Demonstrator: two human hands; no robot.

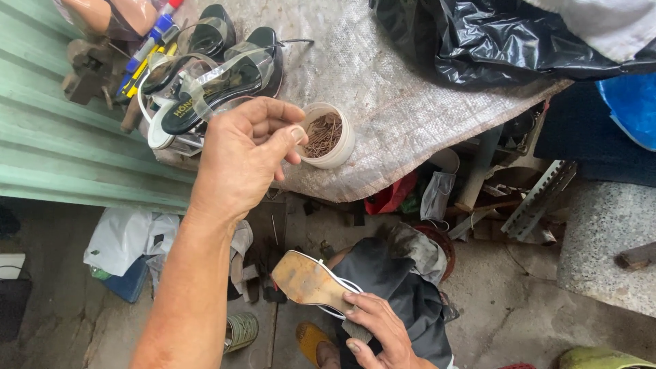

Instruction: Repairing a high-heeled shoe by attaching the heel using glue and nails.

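Nearest, the right hand keeps a closed grip on the rear of an upturned sandal, tan sole facing up. The sandal's long axis runs from that grip up and left, its toe end pointing left, resting on a dark-clothed knee. Left of it lies open floor with a small tin can. Farther up, the left hand hovers with thumb and forefinger pinched narrow; whether they hold anything is unclear. Just right of that grip, a white tub of nails stands near the surface edge. Beyond, black sandals are piled.
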